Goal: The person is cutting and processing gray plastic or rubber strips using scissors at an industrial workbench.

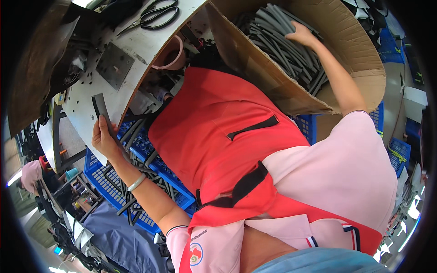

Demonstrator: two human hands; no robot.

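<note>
My left hand (104, 139) is closed around a dark grey, tube-like strip (100, 105), beside the edge of the white worktable. The strip's upper end sticks up past my fingers, and its lower part runs down along my wrist. On the other side, my right hand (302, 34) reaches into a big cardboard box (273, 86). Its fingers are closed on a bunch of grey tubes (275, 18) at the top of the pile. Many more dark grey tubes (291, 59) lie loosely in that box. My fingertips there are partly hidden.
Black-handled scissors (157, 16) and a dark metal plate (114, 66) lie on the white worktable (141, 41). A pink bucket (174, 54) stands beyond the table edge. Blue plastic crates (98, 175) with more tubes sit below my left arm. A red apron (223, 123) covers my lap.
</note>
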